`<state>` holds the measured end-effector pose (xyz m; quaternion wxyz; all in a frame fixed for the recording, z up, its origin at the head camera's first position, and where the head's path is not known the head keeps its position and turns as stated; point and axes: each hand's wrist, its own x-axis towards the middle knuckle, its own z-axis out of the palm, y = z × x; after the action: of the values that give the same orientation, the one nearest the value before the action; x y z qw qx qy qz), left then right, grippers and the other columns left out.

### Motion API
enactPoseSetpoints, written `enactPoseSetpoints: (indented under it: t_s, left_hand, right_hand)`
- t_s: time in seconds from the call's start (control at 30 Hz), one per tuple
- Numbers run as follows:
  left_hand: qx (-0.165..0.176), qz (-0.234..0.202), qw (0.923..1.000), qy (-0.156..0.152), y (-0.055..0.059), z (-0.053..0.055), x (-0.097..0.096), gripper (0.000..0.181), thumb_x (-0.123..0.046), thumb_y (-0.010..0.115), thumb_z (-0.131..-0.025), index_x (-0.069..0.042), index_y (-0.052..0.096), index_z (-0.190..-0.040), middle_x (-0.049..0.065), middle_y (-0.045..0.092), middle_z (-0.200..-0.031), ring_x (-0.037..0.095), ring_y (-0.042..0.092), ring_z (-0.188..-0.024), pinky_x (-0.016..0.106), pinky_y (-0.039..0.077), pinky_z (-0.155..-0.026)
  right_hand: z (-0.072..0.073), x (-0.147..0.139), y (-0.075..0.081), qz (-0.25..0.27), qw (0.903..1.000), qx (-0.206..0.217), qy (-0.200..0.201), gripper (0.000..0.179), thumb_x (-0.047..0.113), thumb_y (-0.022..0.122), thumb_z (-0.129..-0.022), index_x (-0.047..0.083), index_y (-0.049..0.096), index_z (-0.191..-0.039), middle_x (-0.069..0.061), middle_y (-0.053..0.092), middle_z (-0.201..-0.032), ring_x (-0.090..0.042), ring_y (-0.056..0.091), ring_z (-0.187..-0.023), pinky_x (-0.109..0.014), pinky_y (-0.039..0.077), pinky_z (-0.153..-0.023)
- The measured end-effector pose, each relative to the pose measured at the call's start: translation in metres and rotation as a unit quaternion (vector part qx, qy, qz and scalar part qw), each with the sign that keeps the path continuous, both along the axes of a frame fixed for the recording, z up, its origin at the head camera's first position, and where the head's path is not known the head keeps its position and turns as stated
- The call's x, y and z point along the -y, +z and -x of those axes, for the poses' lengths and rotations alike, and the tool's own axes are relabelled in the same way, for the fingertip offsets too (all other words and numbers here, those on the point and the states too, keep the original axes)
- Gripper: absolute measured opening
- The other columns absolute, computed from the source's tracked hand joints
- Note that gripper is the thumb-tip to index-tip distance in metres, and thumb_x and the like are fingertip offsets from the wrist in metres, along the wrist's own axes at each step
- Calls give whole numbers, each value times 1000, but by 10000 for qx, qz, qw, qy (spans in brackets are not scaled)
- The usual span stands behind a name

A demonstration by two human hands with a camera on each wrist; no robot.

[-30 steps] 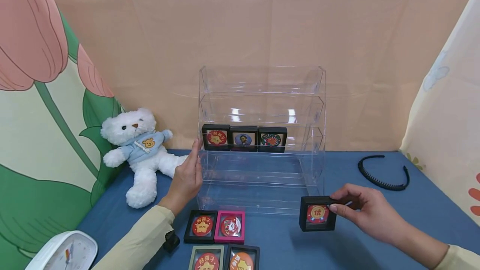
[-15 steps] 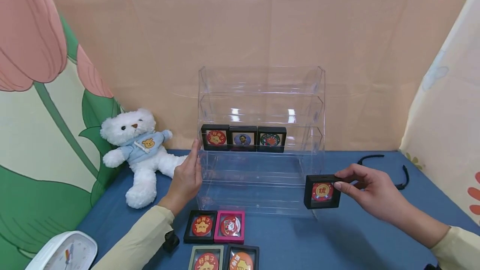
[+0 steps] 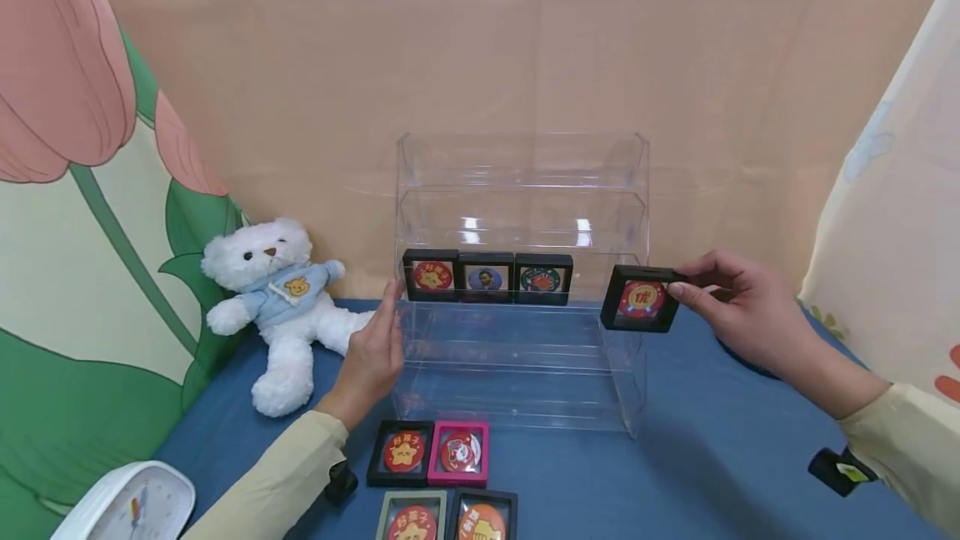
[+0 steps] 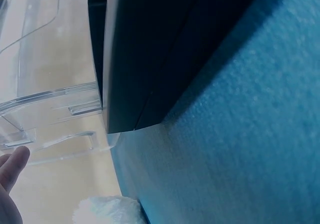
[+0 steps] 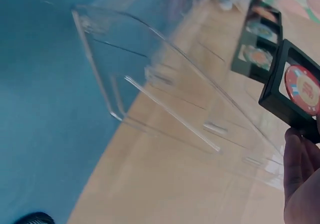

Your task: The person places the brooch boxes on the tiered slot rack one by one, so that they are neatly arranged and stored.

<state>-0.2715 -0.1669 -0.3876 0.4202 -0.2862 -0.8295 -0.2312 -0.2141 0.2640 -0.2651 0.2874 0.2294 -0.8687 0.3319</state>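
Observation:
A black-framed badge (image 3: 640, 300), red with a gold centre, is pinched at its right edge by my right hand (image 3: 738, 307). It is upright and slightly tilted, in front of the right end of a clear tiered display rack (image 3: 510, 370), near the middle tier; whether it touches the rack I cannot tell. On that tier three black-framed badges (image 3: 486, 277) stand side by side at the left. My left hand (image 3: 369, 363) is at the rack's left side, fingers straight and pointing up. In the right wrist view the held badge (image 5: 302, 89) partly overlaps the row.
Several framed badges lie in front of the rack, including a pink-framed one (image 3: 459, 454) and a grey-framed one (image 3: 412, 517). A white teddy bear (image 3: 277, 307) sits at the left, a white clock (image 3: 127, 502) nearer. A black headband (image 5: 34, 219) is mostly hidden behind the right arm.
My right hand has lifted the framed badge from low at the rack's front right corner up to the middle tier's height. The left hand has stayed at the rack's side.

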Motion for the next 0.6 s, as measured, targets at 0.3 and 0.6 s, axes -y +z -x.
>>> enactPoseSetpoints:
  t_s: [0.3, 0.6]
  left_hand:
    - [45, -3, 10000, -12, -1, -1, -1, 56, -8, 40, -99, 1, 17, -150, 17, 35, -147, 35, 57, -110, 38, 53, -78]
    - [-13, -9, 10000, -36, 0, 0, -1, 54, -11, 39, -100, 2, 18, -149, 17, 36, -146, 34, 54, -113, 38, 52, -79]
  right_hand:
    - [21, 9, 21, 540, 9982, -226, -132, 18, 1, 68, -86, -3, 66, -103, -15, 66, -94, 2, 58, -76, -9, 47, -63]
    - [38, 17, 24, 575, 9939, -901, -275, 17, 2, 70, -84, -3, 66, -99, -14, 67, -91, 10, 55, -77, -6, 44, -64]
